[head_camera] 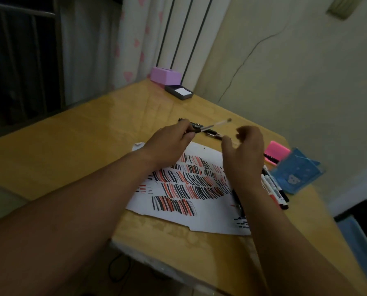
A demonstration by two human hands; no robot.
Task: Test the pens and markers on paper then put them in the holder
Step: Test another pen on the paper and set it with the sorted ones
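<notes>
Black pen, pale refill protruding, is held in our left hand, fingers curled round the barrel, over the far edge of the red-and-black-striped paper on the bench. Our right hand hovers just beside it, fingers curled; we cannot tell whether they pinch the dark piece between the hands. Markers lie beside the paper's right edge.
</notes>
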